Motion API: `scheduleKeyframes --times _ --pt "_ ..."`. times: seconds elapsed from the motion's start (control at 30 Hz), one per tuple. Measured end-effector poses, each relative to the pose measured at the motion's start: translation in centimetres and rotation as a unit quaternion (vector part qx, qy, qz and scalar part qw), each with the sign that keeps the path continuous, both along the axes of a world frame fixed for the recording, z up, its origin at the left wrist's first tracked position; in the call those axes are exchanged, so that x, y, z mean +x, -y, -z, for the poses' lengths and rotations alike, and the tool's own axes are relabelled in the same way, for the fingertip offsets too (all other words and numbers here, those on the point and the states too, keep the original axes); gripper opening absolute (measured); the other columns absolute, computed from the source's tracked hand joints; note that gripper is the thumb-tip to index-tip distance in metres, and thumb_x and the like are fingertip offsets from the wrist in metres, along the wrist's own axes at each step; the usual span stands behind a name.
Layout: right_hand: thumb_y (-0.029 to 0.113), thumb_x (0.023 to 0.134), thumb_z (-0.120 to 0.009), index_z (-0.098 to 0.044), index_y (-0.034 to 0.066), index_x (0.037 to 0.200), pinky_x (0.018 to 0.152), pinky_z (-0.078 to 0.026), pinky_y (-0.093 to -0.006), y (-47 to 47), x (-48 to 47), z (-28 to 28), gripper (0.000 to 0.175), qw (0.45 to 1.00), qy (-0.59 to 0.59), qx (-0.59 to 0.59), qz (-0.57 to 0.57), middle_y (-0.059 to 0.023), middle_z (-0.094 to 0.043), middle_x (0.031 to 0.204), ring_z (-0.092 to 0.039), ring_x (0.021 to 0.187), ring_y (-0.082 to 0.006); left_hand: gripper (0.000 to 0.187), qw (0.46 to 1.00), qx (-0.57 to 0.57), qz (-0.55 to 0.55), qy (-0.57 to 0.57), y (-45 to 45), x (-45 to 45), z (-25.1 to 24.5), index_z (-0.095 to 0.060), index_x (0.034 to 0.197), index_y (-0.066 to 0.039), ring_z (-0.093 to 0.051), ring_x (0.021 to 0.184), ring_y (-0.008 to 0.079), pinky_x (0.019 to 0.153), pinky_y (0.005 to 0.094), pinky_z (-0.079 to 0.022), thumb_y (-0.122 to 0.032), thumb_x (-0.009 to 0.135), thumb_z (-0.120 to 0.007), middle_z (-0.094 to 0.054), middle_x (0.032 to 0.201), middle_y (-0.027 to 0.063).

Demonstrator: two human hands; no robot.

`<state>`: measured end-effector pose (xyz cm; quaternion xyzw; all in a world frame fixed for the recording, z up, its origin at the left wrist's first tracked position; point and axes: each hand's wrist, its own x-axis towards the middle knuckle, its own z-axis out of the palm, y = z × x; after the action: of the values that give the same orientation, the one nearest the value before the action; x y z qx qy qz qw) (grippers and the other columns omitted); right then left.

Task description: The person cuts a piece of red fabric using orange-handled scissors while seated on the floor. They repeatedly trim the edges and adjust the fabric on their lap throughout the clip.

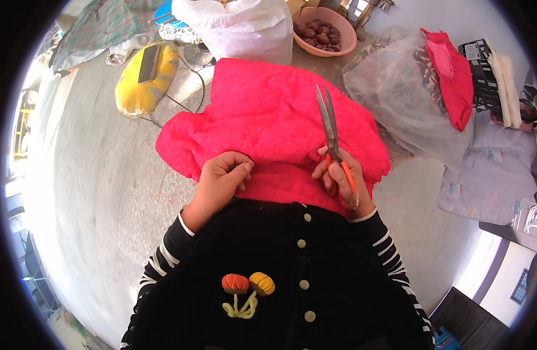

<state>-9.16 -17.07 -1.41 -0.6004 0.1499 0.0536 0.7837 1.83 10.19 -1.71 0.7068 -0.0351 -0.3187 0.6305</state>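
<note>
A large bright red cloth [268,118] lies bunched across my lap, its edges uneven. My right hand [338,175] is shut on a pair of scissors [332,140] with orange handles. The blades are slightly parted and point away from me, above the cloth. On the left part of the cloth rests my left hand [227,175], its fingers curled and the thumb against the index finger. Whether it pinches cloth or a thread cannot be made out.
Beyond the cloth stand a white woven sack [246,30] and a pink basin [349,43] of red onions. A phone [149,63] lies on a yellow bundle [130,94]. To the right are a clear plastic bag [391,83], another red cloth piece [452,87] and a black crate [480,81].
</note>
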Motion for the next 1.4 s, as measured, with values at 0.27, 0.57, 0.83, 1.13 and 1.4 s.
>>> scheduleKeyframes --times 0.27,0.57,0.83,1.13,1.4 --pt "0.021 0.099 -0.060 -0.056 0.0062 0.128 0.055 -0.034 -0.0164 -0.1 0.1 -0.1 0.033 1.000 -0.006 0.006 0.003 -0.0025 -0.065 0.083 -0.044 0.061 -0.0015 0.013 0.938 0.007 0.046 0.344 -0.3 -0.1 0.2 -0.070 0.098 0.001 -0.064 0.095 0.0154 0.083 0.0277 -0.051 0.007 0.087 -0.067 -0.066 0.107 0.0079" --pt "0.022 0.099 -0.060 -0.057 0.0056 0.128 0.056 -0.036 -0.0172 -0.1 0.4 0.0 0.033 1.000 -0.017 0.005 0.003 -0.0035 -0.065 0.084 -0.046 0.062 -0.0020 0.014 0.986 -0.152 0.022 0.058 -0.4 1.0 0.9 -0.071 0.104 0.001 -0.068 0.098 0.0167 0.085 0.0291 -0.053 0.004 0.093 -0.062 -0.070 0.114 0.0126" --pt "0.027 0.102 -0.058 -0.054 0.0021 0.129 0.053 -0.036 -0.0178 0.0 0.9 1.0 0.037 0.999 -0.020 0.006 0.030 -0.0054 -0.066 0.083 -0.046 0.060 -0.0031 0.014 0.982 -0.147 0.072 -0.094 -3.0 1.7 0.4 -0.065 0.100 0.000 -0.066 0.083 0.0139 0.077 0.0266 -0.053 -0.007 0.101 -0.054 -0.070 0.097 0.0075" --pt "0.027 0.104 -0.054 -0.052 -0.0008 0.128 0.047 -0.034 -0.0178 0.3 1.0 1.9 0.037 0.999 -0.010 0.016 0.045 -0.0083 -0.066 0.080 -0.045 0.054 -0.0039 0.017 0.978 0.147 -0.058 -0.133 -22.3 -1.2 4.7 -0.065 0.086 -0.002 -0.069 0.072 0.0154 0.067 0.0263 -0.054 -0.016 0.090 -0.071 -0.072 0.084 0.0099" --pt "0.034 0.105 -0.054 -0.052 0.0000 0.127 0.047 -0.035 -0.0183 0.0 1.3 1.6 0.041 1.000 0.003 -0.022 0.022 -0.0099 -0.066 0.082 -0.046 0.056 -0.0037 0.047 0.890 0.455 0.020 -0.015 -23.3 -4.3 10.5 -0.068 0.116 -0.001 -0.068 0.109 0.0270 0.091 0.0404 -0.055 -0.034 0.082 -0.077 -0.064 0.130 0.0190"
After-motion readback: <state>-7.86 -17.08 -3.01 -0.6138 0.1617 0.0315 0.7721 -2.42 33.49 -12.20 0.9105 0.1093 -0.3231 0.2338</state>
